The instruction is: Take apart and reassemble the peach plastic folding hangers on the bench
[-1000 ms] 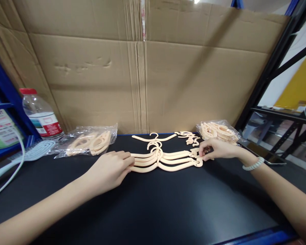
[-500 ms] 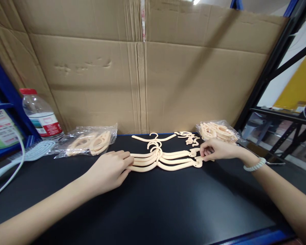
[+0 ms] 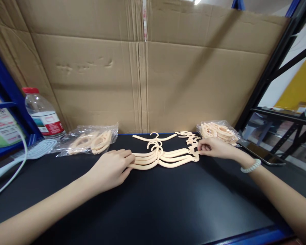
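Several cream plastic clothes hangers (image 3: pixel 172 164) lie stacked on the black table, their curved hooks pointing toward the back. My left hand (image 3: pixel 117 166) is closed around their left ends, hiding the tips. At the right ends sit small curved cream pieces that look like hanger clips (image 3: pixel 195 158). My right hand (image 3: pixel 214 148) pinches one of these pieces, mostly covered by the curled fingers. Behind the stack lies a separate hanger (image 3: pixel 165 139), with a small pile of loose cream clips (image 3: pixel 185 134) at its right.
Clear bags of cream parts lie at left (image 3: pixel 96 140) and right (image 3: pixel 219 132). A red-capped bottle (image 3: pixel 44 115) and a pale blue hairbrush (image 3: pixel 40 149) with a white cable are at far left. A cardboard wall (image 3: pixel 194 85) closes off the back; a dark flat device (image 3: pixel 262 154) lies at right.
My right hand has moved slightly left and up along the hangers' right ends. The clip at the front hanger's end has shifted a little left and up. My left hand stays in place.
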